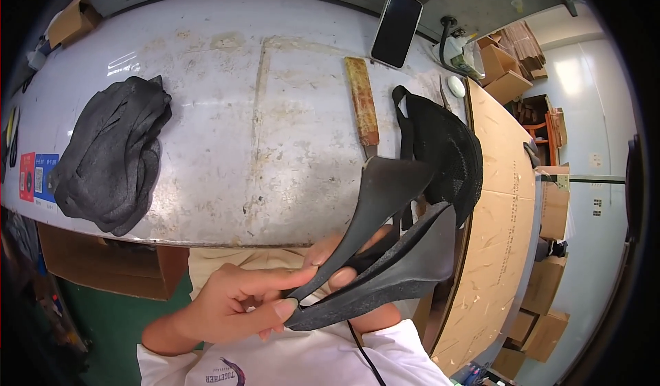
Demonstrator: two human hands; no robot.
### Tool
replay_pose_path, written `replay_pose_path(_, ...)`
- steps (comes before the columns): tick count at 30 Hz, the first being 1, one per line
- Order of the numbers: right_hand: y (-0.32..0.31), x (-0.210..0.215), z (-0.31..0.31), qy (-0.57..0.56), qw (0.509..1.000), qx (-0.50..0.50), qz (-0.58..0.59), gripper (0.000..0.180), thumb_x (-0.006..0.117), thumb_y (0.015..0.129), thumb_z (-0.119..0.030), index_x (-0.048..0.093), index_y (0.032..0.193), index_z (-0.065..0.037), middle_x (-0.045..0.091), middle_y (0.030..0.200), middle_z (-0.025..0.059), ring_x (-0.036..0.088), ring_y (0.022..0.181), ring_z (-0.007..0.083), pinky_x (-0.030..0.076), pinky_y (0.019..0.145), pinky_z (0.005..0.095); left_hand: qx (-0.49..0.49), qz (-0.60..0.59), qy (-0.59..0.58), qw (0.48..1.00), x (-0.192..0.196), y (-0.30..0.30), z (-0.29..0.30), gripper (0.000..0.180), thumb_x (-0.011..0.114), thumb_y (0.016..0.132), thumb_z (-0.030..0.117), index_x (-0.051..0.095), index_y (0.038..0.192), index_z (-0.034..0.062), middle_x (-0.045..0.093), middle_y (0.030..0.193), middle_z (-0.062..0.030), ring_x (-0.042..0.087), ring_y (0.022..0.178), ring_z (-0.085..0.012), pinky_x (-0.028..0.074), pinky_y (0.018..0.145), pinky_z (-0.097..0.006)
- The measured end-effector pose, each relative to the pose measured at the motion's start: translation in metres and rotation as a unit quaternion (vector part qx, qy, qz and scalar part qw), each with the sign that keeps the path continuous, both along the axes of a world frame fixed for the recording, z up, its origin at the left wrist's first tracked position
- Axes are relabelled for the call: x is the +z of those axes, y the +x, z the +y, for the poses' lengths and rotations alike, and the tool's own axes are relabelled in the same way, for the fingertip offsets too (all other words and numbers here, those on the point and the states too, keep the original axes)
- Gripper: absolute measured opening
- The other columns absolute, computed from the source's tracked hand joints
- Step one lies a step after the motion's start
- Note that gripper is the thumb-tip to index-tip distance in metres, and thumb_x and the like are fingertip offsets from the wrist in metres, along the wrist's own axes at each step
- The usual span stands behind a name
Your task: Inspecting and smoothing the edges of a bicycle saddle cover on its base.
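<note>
Over the table's front edge I hold a dark, curved, leather-like piece. It has two flaring flaps that part toward the right and join at a narrow end on the left. My left hand is closed, pinching that narrow end between thumb and fingers. Partly hidden behind and between the flaps, my right hand grips the piece from the other side. Just beyond the upper flap lies a tool with a worn wooden handle; most of its metal end is covered. A black mesh item with a strap rests to the right.
A heap of dark, soft sheets lies at the table's left. At the back right are a phone and a small white oval object. Cardboard covers the right-hand surface. An open carton stands below the table's left front.
</note>
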State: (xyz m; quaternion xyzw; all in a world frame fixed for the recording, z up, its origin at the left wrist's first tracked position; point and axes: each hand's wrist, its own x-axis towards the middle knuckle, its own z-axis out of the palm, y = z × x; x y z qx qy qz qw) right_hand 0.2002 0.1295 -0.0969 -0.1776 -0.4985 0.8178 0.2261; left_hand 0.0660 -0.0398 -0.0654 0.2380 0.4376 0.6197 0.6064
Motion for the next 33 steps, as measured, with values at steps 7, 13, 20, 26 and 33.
replay_pose_path(7, -0.002, 0.015, -0.002, -0.044, 0.998, 0.018, -0.037, 0.037, 0.077, 0.086, -0.025, 0.047, 0.104, -0.015, 0.065, 0.074, 0.0101, 0.066, 0.065, 0.0235, 0.056, 0.058, 0.0365, 0.100, 0.204, 0.133, 0.965, -0.029, -0.007, 0.007, 0.045, 0.069, 0.088, 0.005, 0.058, 0.132, 0.0033, 0.057, 0.068, 0.0033, 0.042, 0.056, -0.0003, 0.030, 0.050, -0.018)
replay_pose_path(13, -0.017, 0.028, -0.010, 0.166, 0.963, 0.176, -0.115, 0.024, 0.078, 0.083, -0.020, 0.064, 0.091, -0.002, 0.069, 0.089, 0.0101, 0.064, 0.083, 0.0176, 0.051, 0.078, 0.0337, 0.215, -0.132, 0.085, 0.964, -0.014, 0.001, 0.050, 0.071, 0.052, 0.100, 0.009, 0.007, 0.154, 0.0099, 0.062, 0.089, -0.0029, 0.050, 0.067, -0.0010, 0.038, 0.059, -0.016)
replay_pose_path(20, -0.049, 0.007, -0.010, 0.369, 0.906, 0.203, 0.053, 0.033, 0.084, 0.077, -0.021, 0.061, 0.093, -0.006, 0.064, 0.088, 0.0034, 0.059, 0.084, 0.0148, 0.047, 0.075, 0.0305, 0.224, -0.140, 0.088, 0.960, -0.023, 0.011, 0.050, 0.064, 0.048, 0.101, 0.012, 0.011, 0.154, 0.0068, 0.055, 0.127, -0.0123, 0.057, 0.102, -0.0099, 0.046, 0.088, -0.025)
replay_pose_path(26, -0.036, 0.008, -0.008, 0.288, 0.945, 0.155, 0.012, 0.034, 0.085, 0.075, -0.022, 0.060, 0.093, -0.006, 0.063, 0.087, 0.0025, 0.059, 0.084, 0.0143, 0.046, 0.075, 0.0300, 0.275, -0.022, 0.083, 0.958, -0.021, 0.020, 0.053, 0.063, 0.046, 0.102, 0.016, 0.011, 0.153, 0.0024, 0.047, 0.136, -0.0150, 0.051, 0.116, -0.0139, 0.039, 0.100, -0.028)
replay_pose_path(33, -0.041, 0.004, -0.020, 0.187, 0.976, 0.105, -0.031, 0.036, 0.085, 0.074, -0.022, 0.060, 0.093, -0.006, 0.062, 0.086, 0.0014, 0.058, 0.084, 0.0137, 0.046, 0.075, 0.0295, 0.268, -0.049, 0.101, 0.957, -0.020, 0.025, 0.057, 0.064, 0.046, 0.102, 0.017, 0.009, 0.153, 0.0035, 0.048, 0.135, -0.0159, 0.052, 0.116, -0.0146, 0.040, 0.099, -0.029)
